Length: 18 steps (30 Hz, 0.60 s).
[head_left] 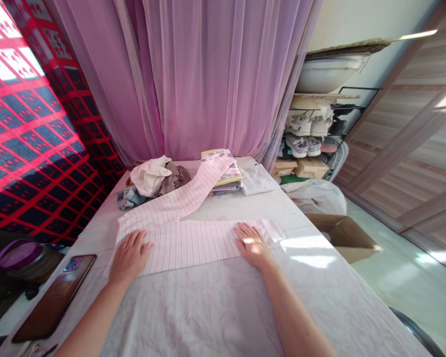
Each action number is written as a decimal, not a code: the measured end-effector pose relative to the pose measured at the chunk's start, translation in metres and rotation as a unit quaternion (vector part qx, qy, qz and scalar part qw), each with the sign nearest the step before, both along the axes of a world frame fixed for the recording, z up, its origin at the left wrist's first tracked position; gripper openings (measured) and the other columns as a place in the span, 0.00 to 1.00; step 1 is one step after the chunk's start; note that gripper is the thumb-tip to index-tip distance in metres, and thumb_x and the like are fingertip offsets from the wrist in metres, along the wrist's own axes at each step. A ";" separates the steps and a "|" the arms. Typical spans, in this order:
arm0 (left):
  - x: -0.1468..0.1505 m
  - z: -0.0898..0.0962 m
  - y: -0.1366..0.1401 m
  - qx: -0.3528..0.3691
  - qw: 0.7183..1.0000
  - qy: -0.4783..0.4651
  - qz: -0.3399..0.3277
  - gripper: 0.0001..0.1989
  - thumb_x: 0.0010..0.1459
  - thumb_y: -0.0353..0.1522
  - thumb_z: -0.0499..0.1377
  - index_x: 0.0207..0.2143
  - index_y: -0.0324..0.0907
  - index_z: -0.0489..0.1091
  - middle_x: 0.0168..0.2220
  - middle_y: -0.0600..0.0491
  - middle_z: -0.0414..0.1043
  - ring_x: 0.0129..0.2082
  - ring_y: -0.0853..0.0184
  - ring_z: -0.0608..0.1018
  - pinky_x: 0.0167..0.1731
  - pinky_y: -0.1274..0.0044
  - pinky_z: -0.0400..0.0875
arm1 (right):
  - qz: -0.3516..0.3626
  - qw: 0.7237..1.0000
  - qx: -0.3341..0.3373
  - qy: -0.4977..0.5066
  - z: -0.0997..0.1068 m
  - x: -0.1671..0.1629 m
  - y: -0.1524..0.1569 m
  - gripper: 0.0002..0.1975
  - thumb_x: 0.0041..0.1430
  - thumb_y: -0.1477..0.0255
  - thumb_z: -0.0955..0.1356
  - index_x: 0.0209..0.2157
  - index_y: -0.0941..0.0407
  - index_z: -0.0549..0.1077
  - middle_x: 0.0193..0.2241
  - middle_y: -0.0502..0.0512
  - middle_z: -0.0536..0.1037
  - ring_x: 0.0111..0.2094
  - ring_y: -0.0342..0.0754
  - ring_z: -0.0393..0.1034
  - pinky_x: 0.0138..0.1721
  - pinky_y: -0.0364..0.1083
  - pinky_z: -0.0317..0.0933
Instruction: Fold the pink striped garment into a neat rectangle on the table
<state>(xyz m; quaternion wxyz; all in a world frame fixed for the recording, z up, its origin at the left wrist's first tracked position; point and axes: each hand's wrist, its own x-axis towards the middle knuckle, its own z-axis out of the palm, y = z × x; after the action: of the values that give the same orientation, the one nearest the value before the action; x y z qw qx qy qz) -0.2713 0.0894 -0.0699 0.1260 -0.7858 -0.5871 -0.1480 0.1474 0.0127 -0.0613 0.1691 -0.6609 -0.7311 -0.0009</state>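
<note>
On the pale worktop [223, 307], a pink striped garment [193, 240] lies partly folded, one leg laid flat across the near part and the other trailing back toward a stack of folded clothes [226, 176]. Left hand [130, 255]: open, palm down, fingers spread on the garment's left end, gripping nothing. Right hand [252, 245]: likewise flat and open, pressing the cloth near its right end. A phone [54, 300] rests at the left edge, beside a heap of unfolded clothes [152, 181] farther back.
</note>
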 end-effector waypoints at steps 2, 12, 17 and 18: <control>0.001 0.000 0.000 0.000 1.000 -0.011 -0.001 0.22 0.62 0.39 0.47 0.53 0.37 0.67 0.55 0.39 0.69 0.57 0.52 0.69 0.58 0.61 0.63 | -0.003 1.000 -0.010 0.000 0.002 -0.001 -0.001 0.20 0.65 0.71 0.61 0.57 0.51 0.71 0.61 0.56 0.68 0.64 0.52 0.58 0.65 0.55 0.49; 0.006 -0.006 -0.004 -0.034 0.999 -0.023 0.032 0.30 0.63 0.41 0.47 0.61 0.30 0.61 0.63 0.34 0.60 0.64 0.48 0.61 0.60 0.58 0.57 | 0.035 0.996 -0.077 0.001 0.016 -0.084 -0.014 0.24 0.67 0.64 0.61 0.63 0.50 0.64 0.66 0.60 0.59 0.68 0.58 0.48 0.65 0.63 0.42; 0.010 -0.001 -0.009 -0.062 0.997 -0.015 0.046 0.28 0.64 0.40 0.48 0.61 0.35 0.63 0.63 0.38 0.62 0.64 0.50 0.61 0.61 0.59 0.56 | 0.037 0.996 -0.080 -0.001 0.011 -0.095 -0.015 0.23 0.66 0.65 0.62 0.62 0.50 0.65 0.66 0.59 0.60 0.67 0.57 0.50 0.64 0.64 0.43; 0.011 0.000 -0.010 -0.063 0.997 -0.016 0.045 0.27 0.64 0.40 0.48 0.61 0.35 0.63 0.62 0.39 0.63 0.63 0.50 0.62 0.61 0.58 0.56 | 0.036 0.996 -0.075 -0.001 0.010 -0.094 -0.015 0.23 0.66 0.65 0.62 0.61 0.50 0.65 0.66 0.59 0.60 0.67 0.57 0.50 0.64 0.64 0.43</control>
<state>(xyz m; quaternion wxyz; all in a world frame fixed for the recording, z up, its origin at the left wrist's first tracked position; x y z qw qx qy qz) -0.2601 0.0793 -0.0704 0.0734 -0.7624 -0.6320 -0.1179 0.0536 -0.0026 -0.0512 0.1182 -0.6449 -0.7527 0.0599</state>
